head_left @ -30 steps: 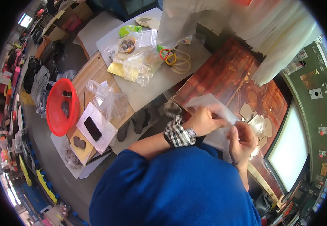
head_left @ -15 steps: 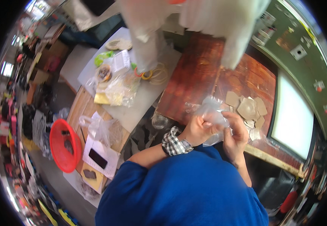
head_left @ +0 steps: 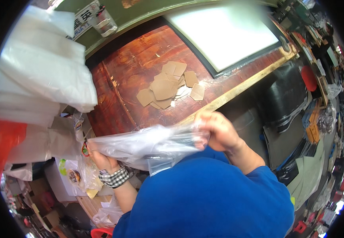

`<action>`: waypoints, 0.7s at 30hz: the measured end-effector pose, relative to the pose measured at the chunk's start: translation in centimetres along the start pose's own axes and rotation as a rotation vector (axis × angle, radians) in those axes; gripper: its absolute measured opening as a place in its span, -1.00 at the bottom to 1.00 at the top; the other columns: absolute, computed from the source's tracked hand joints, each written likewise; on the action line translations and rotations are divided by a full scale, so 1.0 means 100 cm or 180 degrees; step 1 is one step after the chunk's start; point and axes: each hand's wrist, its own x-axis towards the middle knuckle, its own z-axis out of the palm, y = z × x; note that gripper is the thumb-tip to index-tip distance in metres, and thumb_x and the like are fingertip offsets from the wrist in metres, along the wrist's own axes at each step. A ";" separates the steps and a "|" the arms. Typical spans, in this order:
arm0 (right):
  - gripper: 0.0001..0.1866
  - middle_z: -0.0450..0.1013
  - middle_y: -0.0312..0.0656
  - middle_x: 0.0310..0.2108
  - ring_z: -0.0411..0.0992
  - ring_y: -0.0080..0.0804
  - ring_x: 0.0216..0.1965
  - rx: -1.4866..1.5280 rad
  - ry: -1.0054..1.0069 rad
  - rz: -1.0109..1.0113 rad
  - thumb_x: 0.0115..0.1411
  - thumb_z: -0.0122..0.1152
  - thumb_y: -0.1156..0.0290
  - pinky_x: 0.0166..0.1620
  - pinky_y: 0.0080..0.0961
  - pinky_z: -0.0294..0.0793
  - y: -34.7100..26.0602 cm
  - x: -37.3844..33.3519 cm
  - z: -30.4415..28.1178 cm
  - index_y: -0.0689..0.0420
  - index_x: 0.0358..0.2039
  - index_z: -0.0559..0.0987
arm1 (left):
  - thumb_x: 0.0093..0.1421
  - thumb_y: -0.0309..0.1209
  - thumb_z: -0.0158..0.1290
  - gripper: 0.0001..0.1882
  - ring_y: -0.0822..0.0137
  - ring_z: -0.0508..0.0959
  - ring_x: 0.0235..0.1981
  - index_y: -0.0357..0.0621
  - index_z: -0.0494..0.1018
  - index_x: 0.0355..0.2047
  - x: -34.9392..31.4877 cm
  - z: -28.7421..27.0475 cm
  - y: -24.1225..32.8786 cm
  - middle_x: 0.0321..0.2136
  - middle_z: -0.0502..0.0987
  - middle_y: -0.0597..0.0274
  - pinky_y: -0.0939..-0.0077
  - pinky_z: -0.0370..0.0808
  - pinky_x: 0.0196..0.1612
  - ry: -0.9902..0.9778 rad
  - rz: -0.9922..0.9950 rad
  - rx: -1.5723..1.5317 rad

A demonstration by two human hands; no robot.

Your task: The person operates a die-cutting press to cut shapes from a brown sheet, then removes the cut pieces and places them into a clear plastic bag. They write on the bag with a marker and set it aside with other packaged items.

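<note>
A clear plastic bag [head_left: 152, 144] is stretched sideways between my two hands, close in front of my body and blurred by motion. My left hand [head_left: 100, 156], with a checkered band at its wrist, grips one end of it. The other end is pinched in the fingers of my right hand [head_left: 217, 131]. Just beyond the bag, a loose pile of tan flat pieces [head_left: 166, 87] lies on the reddish-brown wooden table [head_left: 134, 51].
A glowing white light panel [head_left: 223, 35] in a dark frame rests on the table's far right. Stacked white plastic sheets [head_left: 41, 63] hang at the left, above a red one [head_left: 5, 142]. A pale wooden edge [head_left: 235, 93] borders the table; a black covered object [head_left: 279, 95] stands right of it.
My view has swung to the right, toward the light panel. My hands have moved apart, and the plastic bag, bunched between them before, is now drawn out wide.
</note>
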 end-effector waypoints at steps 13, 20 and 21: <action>-0.79 0.51 -0.17 -0.39 0.50 -0.45 -0.24 0.0905 0.0768 -0.1363 0.34 0.04 0.40 -0.14 -0.54 0.52 0.002 -0.043 -0.105 0.28 -0.14 0.47 | 0.14 -0.44 0.13 -0.83 0.63 0.34 -0.61 -0.06 0.34 -0.49 0.010 0.090 0.007 -0.57 0.39 0.49 0.73 0.30 -0.54 -0.3317 -0.0849 0.2078; -0.19 0.45 -0.13 -0.29 0.27 -0.70 -0.56 0.1176 -0.0111 -0.1212 0.24 0.21 0.38 -0.65 -0.80 0.07 -0.004 -0.069 -0.102 0.00 0.40 -0.02 | 0.37 -0.36 -0.02 -0.90 0.64 0.39 -0.61 -0.11 0.40 -0.22 0.031 0.120 -0.084 -0.57 0.41 0.51 0.73 0.37 -0.56 -0.2165 -0.1149 0.2126; -0.09 0.43 -0.09 -0.17 0.23 -0.72 -0.56 0.1326 -0.0458 -0.1581 0.21 0.24 0.41 -0.65 -0.82 0.05 -0.012 -0.066 -0.110 -0.04 0.43 -0.11 | 0.36 -0.38 -0.01 -0.86 0.62 0.44 -0.52 -0.16 0.39 -0.14 0.028 0.126 -0.088 -0.48 0.45 0.47 0.71 0.42 -0.44 -0.2390 -0.0454 0.2489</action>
